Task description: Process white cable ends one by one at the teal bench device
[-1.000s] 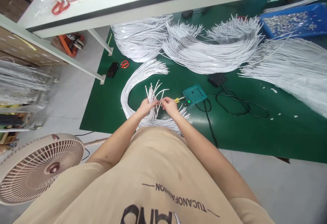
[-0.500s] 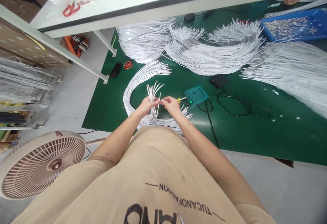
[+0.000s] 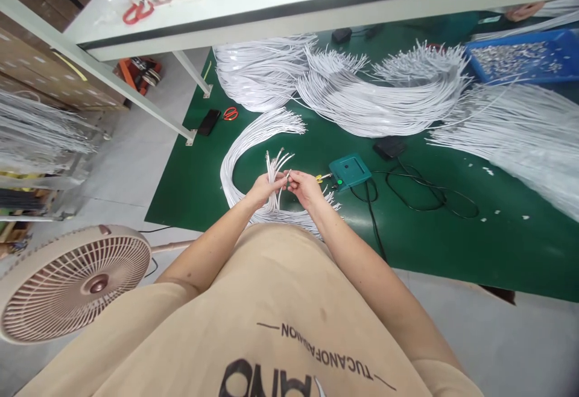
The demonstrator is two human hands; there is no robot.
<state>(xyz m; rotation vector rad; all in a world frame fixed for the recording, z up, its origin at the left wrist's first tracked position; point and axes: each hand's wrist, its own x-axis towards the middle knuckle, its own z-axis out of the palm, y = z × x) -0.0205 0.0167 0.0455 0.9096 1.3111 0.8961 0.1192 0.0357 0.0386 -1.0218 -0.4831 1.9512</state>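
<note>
A small bunch of white cables [image 3: 272, 171] stands up out of my left hand [image 3: 265, 189], whose fingers are wrapped round it. My right hand [image 3: 305, 187] is pinched at the tip of one white cable [image 3: 288, 175], right beside my left fingertips. A larger curved bundle of white cables [image 3: 235, 146] lies around the hands on the green table [image 3: 181, 189]. Just right of my right hand are a teal box [image 3: 350, 171] and a yellow-handled tool [image 3: 319, 178].
Thick white cable bundles [image 3: 384, 104] lie across the back. A blue tray [image 3: 554, 56] of small parts is at the back right, near another person's hand [image 3: 525, 11]. Red scissors [image 3: 230, 113] and a black phone [image 3: 208, 122] lie left. A fan [image 3: 97, 284] stands left.
My right hand has closed in on my left fingertips. The single cable, upright between the hands before, is now mostly hidden by the fingers. The whole view has shifted slightly.
</note>
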